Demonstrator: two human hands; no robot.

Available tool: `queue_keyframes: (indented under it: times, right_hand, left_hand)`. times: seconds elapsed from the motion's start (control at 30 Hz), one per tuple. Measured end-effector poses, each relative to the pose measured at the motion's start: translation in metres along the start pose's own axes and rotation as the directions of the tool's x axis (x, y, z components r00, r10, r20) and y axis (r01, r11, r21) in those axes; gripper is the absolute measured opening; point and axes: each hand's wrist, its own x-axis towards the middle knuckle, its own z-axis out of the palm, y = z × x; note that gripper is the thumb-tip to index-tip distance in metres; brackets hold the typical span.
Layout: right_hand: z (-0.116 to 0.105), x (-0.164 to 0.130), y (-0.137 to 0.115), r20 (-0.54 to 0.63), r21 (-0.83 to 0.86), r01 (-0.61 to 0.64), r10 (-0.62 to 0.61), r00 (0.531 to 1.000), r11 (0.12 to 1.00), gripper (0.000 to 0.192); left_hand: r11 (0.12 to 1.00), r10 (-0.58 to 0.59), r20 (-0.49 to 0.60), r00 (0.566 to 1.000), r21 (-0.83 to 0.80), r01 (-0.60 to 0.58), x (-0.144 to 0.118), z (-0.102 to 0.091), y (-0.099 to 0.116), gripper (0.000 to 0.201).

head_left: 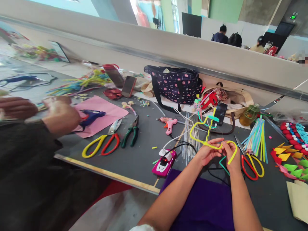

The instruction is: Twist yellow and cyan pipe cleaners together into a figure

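Note:
My left hand and my right hand meet over the dark table, both pinching a bent yellow pipe cleaner that loops up toward a black phone. A green pipe cleaner lies just under my hands. Red and yellow scissors rest right of my right hand. A bundle of thin wires lies left of my left hand.
A co-worker's hands work at the left, near a blue glue gun on pink paper. Scissors, green pliers, a pink glue gun, a pink power strip, a dotted bag and coloured sticks crowd the table.

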Motion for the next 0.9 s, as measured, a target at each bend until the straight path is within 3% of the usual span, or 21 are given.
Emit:
queue_keyframes:
  times: [0.13,0.37,0.63,0.9]
  right_hand:
    - [-0.003,0.004,0.000,-0.103,-0.006,0.045,-0.045,0.994,0.999,0.032]
    - [-0.006,0.005,-0.002,-0.127,-0.097,0.104,-0.116,0.985,0.990,0.032]
    - [-0.006,0.005,-0.002,-0.137,-0.016,0.056,-0.057,0.989,0.998,0.030]
    - [-0.007,0.006,0.000,-0.152,-0.002,0.064,-0.063,0.986,0.998,0.032]
  left_hand:
    - [0.998,0.039,0.019,0.999,0.046,-0.040,-0.001,0.001,-0.001,0.044]
    - [0.981,0.164,-0.054,0.985,0.119,-0.157,-0.002,0.008,-0.001,0.034]
    - [0.933,0.297,-0.093,0.950,0.241,-0.268,-0.002,0.010,-0.007,0.031]
    - [0.925,0.319,-0.092,0.943,0.245,-0.289,-0.004,0.014,-0.007,0.031]
